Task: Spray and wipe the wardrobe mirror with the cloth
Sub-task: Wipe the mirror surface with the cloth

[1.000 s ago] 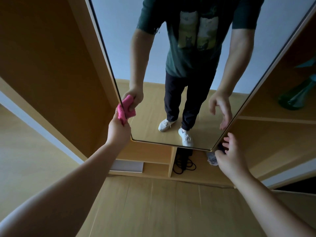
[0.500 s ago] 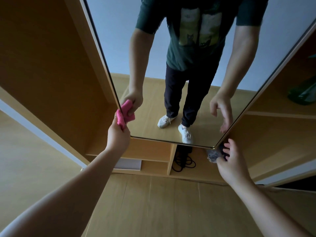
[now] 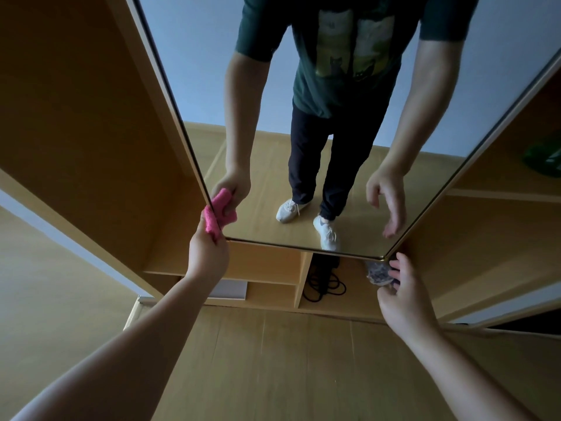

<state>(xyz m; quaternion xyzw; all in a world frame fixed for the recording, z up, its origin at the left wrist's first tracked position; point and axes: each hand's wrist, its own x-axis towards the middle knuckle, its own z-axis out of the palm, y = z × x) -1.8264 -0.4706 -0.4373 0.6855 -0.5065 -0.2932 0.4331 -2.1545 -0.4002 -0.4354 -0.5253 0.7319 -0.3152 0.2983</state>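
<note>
The tall wardrobe mirror (image 3: 212, 86) fills the upper middle of the view, framed by a thin gold edge. My left hand (image 3: 208, 253) grips a bunched pink cloth (image 3: 211, 221) and holds it against the mirror's lower left corner. My right hand (image 3: 403, 296) hovers just below the mirror's lower right corner, fingers loosely spread and holding nothing. The glass reflects both hands, my legs and white shoes. No spray bottle can be made out near my hands.
Wooden wardrobe panels (image 3: 76, 117) flank the mirror. Below it are open shelves with a coiled black cable (image 3: 323, 284) and a shoe (image 3: 378, 271) by my right fingers. A green object (image 3: 543, 159) lies on a right-hand shelf. Wood floor (image 3: 273, 360) spreads underneath.
My left hand has drifted slightly down along the mirror's left edge with the cloth. The view tilted up a little. My right hand stays near the lower right corner.
</note>
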